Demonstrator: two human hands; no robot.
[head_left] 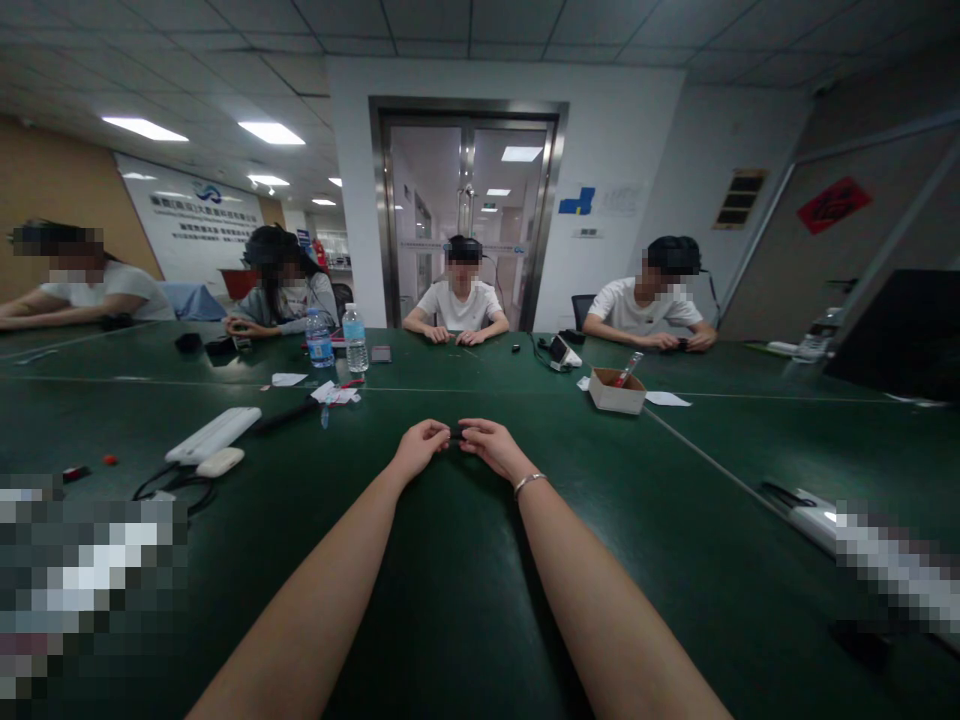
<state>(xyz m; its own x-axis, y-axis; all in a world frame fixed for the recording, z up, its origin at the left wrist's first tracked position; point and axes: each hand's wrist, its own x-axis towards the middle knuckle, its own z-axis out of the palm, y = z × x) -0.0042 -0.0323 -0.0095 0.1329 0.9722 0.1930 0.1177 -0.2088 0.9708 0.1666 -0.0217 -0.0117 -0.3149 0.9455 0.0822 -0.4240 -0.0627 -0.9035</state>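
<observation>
Both my arms reach forward over a dark green table (pixel 465 530). Between my fingertips is a small black object (pixel 456 434), too small and dark to name. My left hand (pixel 421 447) pinches its left end with thumb and fingers. At its right end, my right hand (pixel 489 446) holds it in a similar pinch, a silver bracelet (pixel 530 483) round that wrist. The two hands are close together, just above or resting on the tabletop; I cannot tell which.
Ahead stand two water bottles (pixel 355 340), and a small open box (pixel 616 391) lies to the right. On the left are a white power bank (pixel 216 434) and cables. Several people sit along the far side. A white device (pixel 817 520) is at right.
</observation>
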